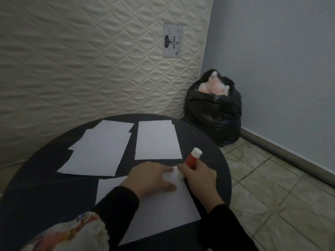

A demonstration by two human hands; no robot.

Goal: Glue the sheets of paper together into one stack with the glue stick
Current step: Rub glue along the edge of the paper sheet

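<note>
A glue stick [192, 158] is held in the right hand [198, 176]; its body is red and a white cap is seen on its far end. Its long axis is tilted, with the capped end pointing away from the person and up to the right, and the lower end hidden inside the grip. The fingers of the right hand are curled round the lower part of the stick, while the fingertips reach the far right corner of the nearest sheet.

That near sheet of paper [159, 209] is white and plain, and it lies flat on the dark round desk [45, 187], turned slightly so that its long sides run away from the person and to the left. The left hand [151, 178] is laid flat on the far part of this sheet, fingers straight and spread, nothing being grasped by it.

Two further groups of white paper are seen farther back on the desk. A loose left pile [98, 151] is made of several sheets with offset corners; a neater right pile [157, 140] lies just beside it, its near right corner close to the glue stick's cap.

Behind the desk a quilted mattress [90, 60] is stood against the wall, and a black bag [213, 107] is set on the tiled floor in the corner.
</note>
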